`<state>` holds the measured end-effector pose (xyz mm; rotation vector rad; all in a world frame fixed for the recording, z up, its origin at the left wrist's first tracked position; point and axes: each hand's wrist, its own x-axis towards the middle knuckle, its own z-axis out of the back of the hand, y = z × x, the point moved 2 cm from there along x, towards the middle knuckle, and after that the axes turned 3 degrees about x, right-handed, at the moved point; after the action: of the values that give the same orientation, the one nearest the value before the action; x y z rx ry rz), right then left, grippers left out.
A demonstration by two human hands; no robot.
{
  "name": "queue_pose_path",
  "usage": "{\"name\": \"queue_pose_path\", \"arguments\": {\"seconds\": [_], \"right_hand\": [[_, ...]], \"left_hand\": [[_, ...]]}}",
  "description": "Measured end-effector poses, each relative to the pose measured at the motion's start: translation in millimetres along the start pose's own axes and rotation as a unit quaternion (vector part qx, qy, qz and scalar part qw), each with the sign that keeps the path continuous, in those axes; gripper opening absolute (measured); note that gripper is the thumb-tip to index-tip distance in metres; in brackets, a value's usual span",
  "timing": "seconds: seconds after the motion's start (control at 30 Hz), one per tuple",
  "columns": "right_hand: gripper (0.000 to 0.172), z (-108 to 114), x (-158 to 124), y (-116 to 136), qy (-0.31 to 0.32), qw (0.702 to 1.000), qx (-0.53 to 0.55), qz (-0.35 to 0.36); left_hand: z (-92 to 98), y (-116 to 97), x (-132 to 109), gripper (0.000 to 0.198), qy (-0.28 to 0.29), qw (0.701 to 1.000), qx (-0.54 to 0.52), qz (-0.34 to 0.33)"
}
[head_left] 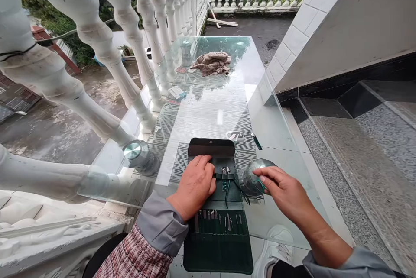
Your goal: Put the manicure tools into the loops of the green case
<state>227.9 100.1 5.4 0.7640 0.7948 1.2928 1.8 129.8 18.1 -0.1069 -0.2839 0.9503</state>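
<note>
A dark green tool case [218, 243] lies unfolded on the glass table [211, 105] right in front of me. Its upper strap holds nail clippers [224, 177] and its lower pockets hold several small metal tools [217, 219]. My left hand [195, 185] rests flat on the case's upper left part, fingers stretched toward the clippers. My right hand [282, 189] hovers just right of the case, fingertips pinching a small thin teal item that I cannot name, above a round metal table fitting [251, 178].
A crumpled brown cloth [212, 63] lies at the table's far end. A small card [177, 92] and a teal stick-like tool [256, 141] lie on the glass. White balusters [107, 53] line the left; a tiled wall and stone steps [357, 148] rise at right.
</note>
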Motion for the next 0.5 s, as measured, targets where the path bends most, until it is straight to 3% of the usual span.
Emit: {"name": "queue_pose_path", "arguments": {"seconds": [0.3,0.37,0.5], "right_hand": [[0.017,-4,5,6,-0.035,0.969,-0.198,0.145],[0.017,-1,16,5,-0.069,0.958,-0.226,0.161],[0.033,2,53,0,-0.163,0.942,-0.258,0.142]], "left_hand": [[2.6,-1,1,0.012,0.013,1.000,0.001,-0.002],[2.2,-2,2,0.011,0.014,1.000,0.000,-0.003],[1.8,-1,1,0.011,0.009,1.000,-0.012,0.000]]}}
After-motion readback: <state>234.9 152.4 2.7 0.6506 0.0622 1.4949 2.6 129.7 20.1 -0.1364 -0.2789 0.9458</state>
